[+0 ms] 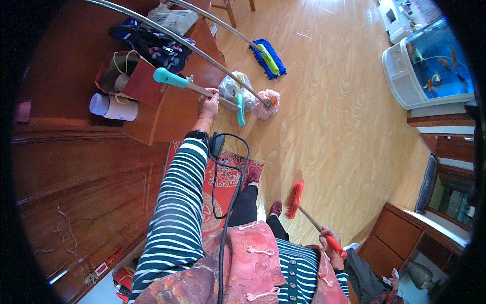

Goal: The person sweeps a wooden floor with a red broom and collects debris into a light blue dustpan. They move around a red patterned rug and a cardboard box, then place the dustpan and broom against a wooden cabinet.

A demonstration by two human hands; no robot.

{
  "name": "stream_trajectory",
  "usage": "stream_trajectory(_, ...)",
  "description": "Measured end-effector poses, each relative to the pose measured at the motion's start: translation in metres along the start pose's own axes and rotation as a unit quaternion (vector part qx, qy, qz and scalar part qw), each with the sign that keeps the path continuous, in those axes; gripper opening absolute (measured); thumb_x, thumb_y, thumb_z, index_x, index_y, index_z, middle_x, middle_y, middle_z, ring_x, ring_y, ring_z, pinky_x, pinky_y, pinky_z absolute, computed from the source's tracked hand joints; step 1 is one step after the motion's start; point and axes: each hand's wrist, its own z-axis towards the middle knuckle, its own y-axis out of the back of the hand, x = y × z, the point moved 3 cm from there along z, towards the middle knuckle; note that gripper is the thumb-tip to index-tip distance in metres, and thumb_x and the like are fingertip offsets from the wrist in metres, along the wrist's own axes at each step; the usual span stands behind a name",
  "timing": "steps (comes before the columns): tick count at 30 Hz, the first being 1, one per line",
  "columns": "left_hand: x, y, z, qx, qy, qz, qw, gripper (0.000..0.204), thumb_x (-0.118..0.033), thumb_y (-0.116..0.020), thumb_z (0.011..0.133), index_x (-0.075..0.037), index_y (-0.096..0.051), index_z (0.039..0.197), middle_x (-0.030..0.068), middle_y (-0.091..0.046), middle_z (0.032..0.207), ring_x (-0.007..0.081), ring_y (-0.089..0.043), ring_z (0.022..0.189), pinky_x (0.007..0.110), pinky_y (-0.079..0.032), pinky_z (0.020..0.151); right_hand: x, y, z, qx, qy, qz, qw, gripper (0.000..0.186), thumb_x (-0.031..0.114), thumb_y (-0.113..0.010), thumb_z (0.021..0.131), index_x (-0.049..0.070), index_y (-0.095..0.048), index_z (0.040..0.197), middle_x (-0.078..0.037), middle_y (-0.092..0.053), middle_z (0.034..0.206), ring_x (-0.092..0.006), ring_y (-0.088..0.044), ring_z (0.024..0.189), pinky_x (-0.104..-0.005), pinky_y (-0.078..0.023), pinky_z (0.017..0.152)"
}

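Note:
Stretched out ahead, my left hand [207,104] grips the pole of a cleaning tool with a turquoise grip [170,78] and a narrow turquoise head [240,110]; the head's kind is unclear. By my right side, my right hand [331,242] is closed around the red handle of a broom [294,201]. Its red bristled head is at the floor near my shoe. Beyond my left hand, a pink fluffy mop [267,105] and a blue flat mop [268,59] with a lime-green holder lie at the ends of long poles.
At left, a brown cabinet [76,182] adjoins a surface holding a red paper bag [139,81], a lilac-topped bottle [114,107] and a dark backpack [157,48]. A red rug [223,175] lies underfoot. A fish tank [435,61] stands far right. Another person's hand [391,279] shows lower right.

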Motion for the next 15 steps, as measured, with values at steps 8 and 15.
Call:
stream_trajectory(8,0.069,-0.022,0.008,0.073,0.166,-0.152,0.972,0.009,-0.003,-0.058,0.085,-0.012,-0.059,0.085,-0.0028,-0.05,0.072,0.0089,-0.045,0.059,0.025,-0.039,0.05,0.051,-0.014,0.017,-0.005,-0.031,-0.011,0.999,0.014,0.002,-0.063,0.079,0.003,-0.057,0.091,-0.018,-0.061,0.109,-0.0254,-0.061,0.098,-0.0328,-0.049,0.085)
stream_trajectory(15,0.092,-0.032,0.012,0.033,0.276,-0.235,0.931,0.004,-0.016,-0.055,0.091,-0.017,-0.057,0.093,0.0017,-0.05,0.105,0.0219,-0.044,0.106,0.046,-0.035,0.095,0.054,-0.021,0.027,-0.004,-0.077,-0.009,0.997,0.013,0.004,-0.062,0.078,0.003,-0.058,0.091,-0.017,-0.059,0.11,-0.0244,-0.059,0.098,-0.0321,-0.047,0.086)
